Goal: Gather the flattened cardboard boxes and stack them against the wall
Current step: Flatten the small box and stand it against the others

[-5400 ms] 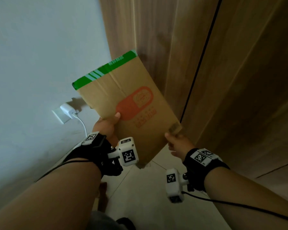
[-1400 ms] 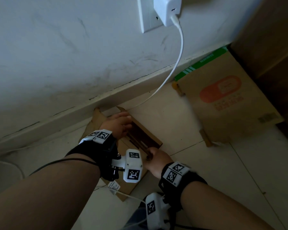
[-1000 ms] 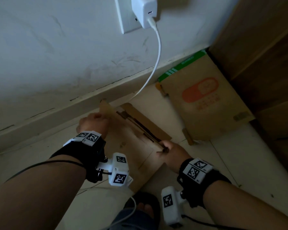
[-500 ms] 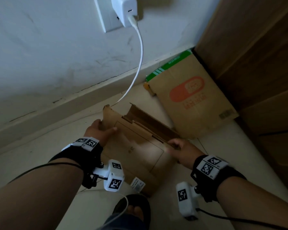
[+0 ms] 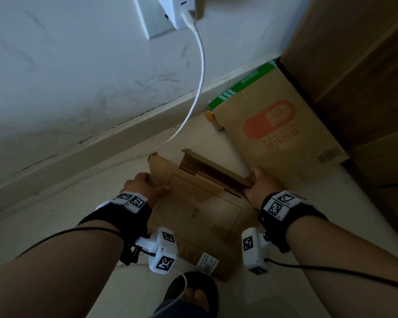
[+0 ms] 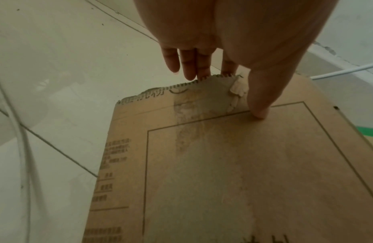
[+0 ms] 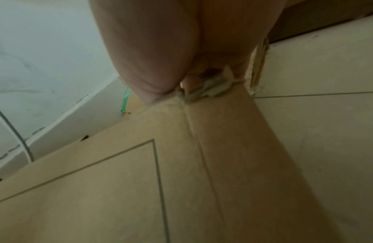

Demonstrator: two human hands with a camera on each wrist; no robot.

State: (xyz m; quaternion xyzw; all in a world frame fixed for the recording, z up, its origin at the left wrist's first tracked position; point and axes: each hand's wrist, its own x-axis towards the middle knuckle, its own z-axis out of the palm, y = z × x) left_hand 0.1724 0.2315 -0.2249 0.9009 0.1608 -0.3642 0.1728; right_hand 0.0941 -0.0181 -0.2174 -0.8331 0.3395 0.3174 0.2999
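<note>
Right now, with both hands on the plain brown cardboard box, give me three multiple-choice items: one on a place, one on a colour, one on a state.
1. Where is the flattened brown cardboard box with the orange capsule print?
A. On the floor in the corner, by the white wall and the wooden panel
B. Held up in both hands
C. Under the foot

2. What colour is the strip along that box's far edge?
A. Blue
B. Green
C. Red

3. How does the left hand meet the plain brown cardboard box?
A. Not touching it
B. Flat on its middle
C. Thumb on top, fingers past its torn edge

Key: 1 A, the head view shows it lying in the corner; 2 B, the strip is green with white stripes; 3 C, the left wrist view shows the thumb pressing the printed face.
</note>
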